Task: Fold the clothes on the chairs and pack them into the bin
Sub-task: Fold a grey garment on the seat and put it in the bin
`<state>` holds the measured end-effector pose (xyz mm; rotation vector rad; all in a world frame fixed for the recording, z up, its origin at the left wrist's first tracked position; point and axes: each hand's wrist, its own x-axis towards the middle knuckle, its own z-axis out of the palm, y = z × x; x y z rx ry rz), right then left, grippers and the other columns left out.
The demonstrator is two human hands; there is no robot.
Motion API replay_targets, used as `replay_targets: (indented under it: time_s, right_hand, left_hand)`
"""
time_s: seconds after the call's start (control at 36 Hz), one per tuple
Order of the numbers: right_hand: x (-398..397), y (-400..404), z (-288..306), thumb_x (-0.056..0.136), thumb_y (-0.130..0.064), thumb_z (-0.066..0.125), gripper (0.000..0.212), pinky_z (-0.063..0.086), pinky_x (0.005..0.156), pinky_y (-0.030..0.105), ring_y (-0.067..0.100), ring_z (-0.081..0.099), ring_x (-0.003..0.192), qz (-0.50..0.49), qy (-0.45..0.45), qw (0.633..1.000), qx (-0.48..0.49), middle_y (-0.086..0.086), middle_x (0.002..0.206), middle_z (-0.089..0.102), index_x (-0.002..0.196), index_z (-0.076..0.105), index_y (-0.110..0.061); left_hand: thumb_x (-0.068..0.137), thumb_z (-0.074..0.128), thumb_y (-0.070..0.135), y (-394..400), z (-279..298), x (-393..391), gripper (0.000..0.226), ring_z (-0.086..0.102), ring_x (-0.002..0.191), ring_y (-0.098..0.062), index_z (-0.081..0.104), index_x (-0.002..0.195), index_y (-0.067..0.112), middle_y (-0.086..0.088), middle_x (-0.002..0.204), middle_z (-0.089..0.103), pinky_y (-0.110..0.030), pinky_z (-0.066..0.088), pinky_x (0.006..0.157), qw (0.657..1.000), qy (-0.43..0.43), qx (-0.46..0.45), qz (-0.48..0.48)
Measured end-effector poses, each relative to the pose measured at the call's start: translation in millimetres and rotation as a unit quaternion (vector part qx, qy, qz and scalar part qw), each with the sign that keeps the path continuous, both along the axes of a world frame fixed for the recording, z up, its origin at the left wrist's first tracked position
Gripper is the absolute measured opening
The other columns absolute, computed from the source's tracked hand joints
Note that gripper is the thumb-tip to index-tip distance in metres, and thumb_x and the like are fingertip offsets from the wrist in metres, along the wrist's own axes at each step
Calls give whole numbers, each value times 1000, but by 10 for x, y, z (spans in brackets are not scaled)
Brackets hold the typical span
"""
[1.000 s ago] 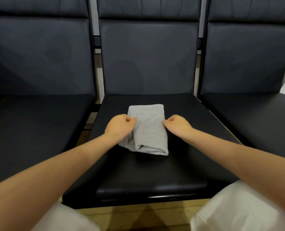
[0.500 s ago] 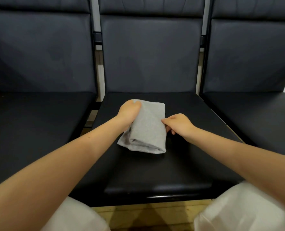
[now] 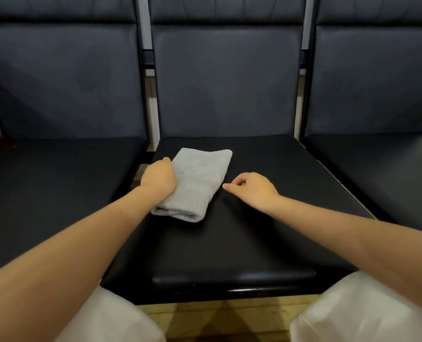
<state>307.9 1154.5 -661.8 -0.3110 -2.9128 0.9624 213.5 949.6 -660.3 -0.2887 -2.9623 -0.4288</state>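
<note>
Folding looked finished: left hand (image 3: 159, 177) gripped the folded grey garment (image 3: 195, 183); right hand (image 3: 253, 188) hung loosely curled, holding nothing. Carrying it to the unseen bin seemed next.

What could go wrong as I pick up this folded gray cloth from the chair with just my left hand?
Only the left hand grips the gray cloth, at one long edge, while the right hand is off it. Lifted that way, the loose layers at the near end may sag and unfold. The cloth also lies close to the seat edge by the gap between chairs, so it could slip down there. No bin is in view, so the carry is blind.
</note>
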Motion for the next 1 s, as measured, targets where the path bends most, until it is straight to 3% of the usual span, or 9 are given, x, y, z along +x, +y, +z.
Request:
replay_targets:
  time_s: [0.14,0.19,0.25,0.31,0.42,0.5,0.72,0.89,1.0]
  right_hand:
    - [-58,-198,0,87,-59,56,59,29,53,29,10,37,49,-7,10,996,-89,-10,43,33,49,29,-22]
    - [-63,-300,24,84,-60,61,61,26,55,28,11,35,53,-1,1,994,-111,-10,42,33,49,27,-22]
    - [-94,-379,-21,78,-59,66,60,32,62,30,13,42,64,12,-7,993,-113,-6,55,42,50,31,-20]
    - [-111,-432,-78,64,-64,69,54,45,71,35,17,55,82,29,-5,992,-122,0,74,55,55,43,-18]
    - [-76,-490,-7,75,-41,72,39,53,89,30,12,62,103,77,-2,957,-279,0,114,64,105,63,-18]
    - [-61,-477,125,87,-13,64,26,53,90,32,15,63,107,90,28,915,-393,0,116,65,111,57,-21]
    - [-64,-543,513,87,-15,70,42,54,92,47,24,64,106,67,90,856,-504,7,120,64,124,51,-14]
    - [-33,-766,832,88,-20,69,32,58,75,33,17,68,100,143,98,842,-512,1,114,67,118,58,-22]
    - [-66,-1085,1038,87,-20,70,29,56,71,26,12,67,98,193,105,847,-484,-1,113,67,113,61,-25]
  left_hand:
    - [96,37,1,46,57,-21,19,57,106,-36,52,85,-4,-24,112,61,-31,38,75,997,-48,50,17]
    - [98,32,0,78,87,0,31,55,107,-36,42,68,2,-19,99,60,-32,38,79,990,-96,92,42]
    - [98,33,4,77,90,-1,25,51,94,-30,53,86,-4,-16,89,57,-31,36,75,959,-147,230,69]
    - [98,37,9,82,121,63,29,50,81,-26,60,112,-2,-16,94,61,-30,39,70,898,-191,384,99]
    - [96,37,14,17,230,187,24,57,75,-23,59,88,6,-11,88,61,-32,44,62,765,-266,578,101]
    - [94,33,19,-38,348,212,36,61,102,-30,60,111,2,-14,116,64,-40,50,75,670,-308,673,60]
    - [87,57,37,-195,735,448,23,63,88,-24,56,95,15,-6,93,65,-34,49,84,440,-351,826,19]
    - [91,45,63,-468,1113,766,63,70,86,-38,61,110,5,-21,97,72,-47,51,74,467,-346,813,-28]
    - [92,49,57,-797,1238,927,58,71,84,-37,64,107,4,-20,99,72,-45,57,67,479,-304,824,4]
